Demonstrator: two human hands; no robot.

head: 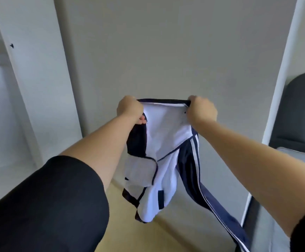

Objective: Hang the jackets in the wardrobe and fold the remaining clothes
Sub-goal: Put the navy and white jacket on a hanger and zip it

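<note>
1. Pale wood-tone floor (168, 231) near the bottom centre, running off to the far wall; nothing plainly resting on it.
2. Bed (299, 153) at the far right, with a dark padded headboard (301, 110) upright behind a grey mattress.

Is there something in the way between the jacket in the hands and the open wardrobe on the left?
Nothing visible blocks it. Both the left hand and the right hand hold the jacket up before the wall; the wardrobe opening lies left, past its white side panel.
</note>
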